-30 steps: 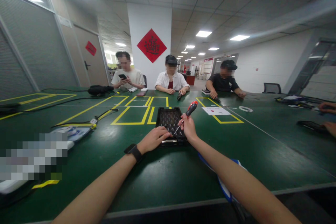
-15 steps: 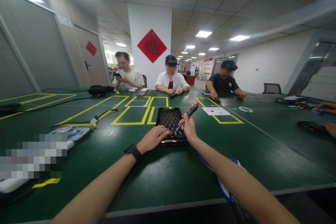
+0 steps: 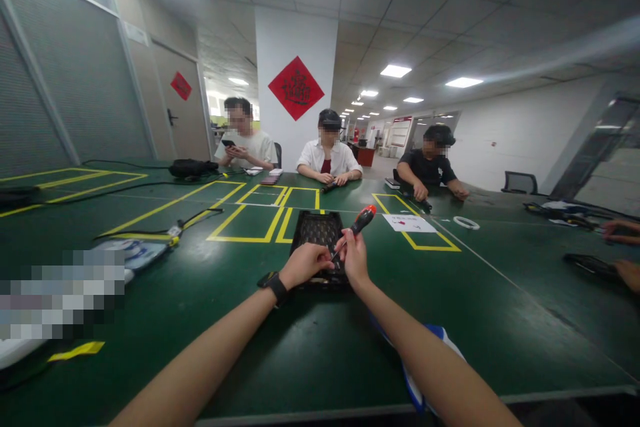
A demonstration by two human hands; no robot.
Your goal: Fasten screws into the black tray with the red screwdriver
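Observation:
A black tray-like case [image 3: 316, 225] lies on the green table, its inside patterned with rows of small compartments. My right hand [image 3: 354, 261] grips a screwdriver [image 3: 365, 217] with a black and red handle, holding it at a slant over the case. The shaft points down and left toward my left fingertips. My left hand [image 3: 306, 264], with a dark watch on the wrist, is closed in a pinch by the screwdriver's tip, over the near part of the case. Whatever sits between those fingers is too small to make out.
Yellow tape outlines [image 3: 245, 238] mark the green table [image 3: 240, 347]. A white paper [image 3: 407, 223] and a white ring [image 3: 466, 222] lie beyond my right hand. Cables and a pouch are at left. A blue-white item [image 3: 440, 333] lies under my right forearm. Several people sit around.
My left hand has shifted toward the screwdriver's tip, its fingers going from laid on the case to a pinch. The screwdriver has dipped slightly, and my view has turned a little.

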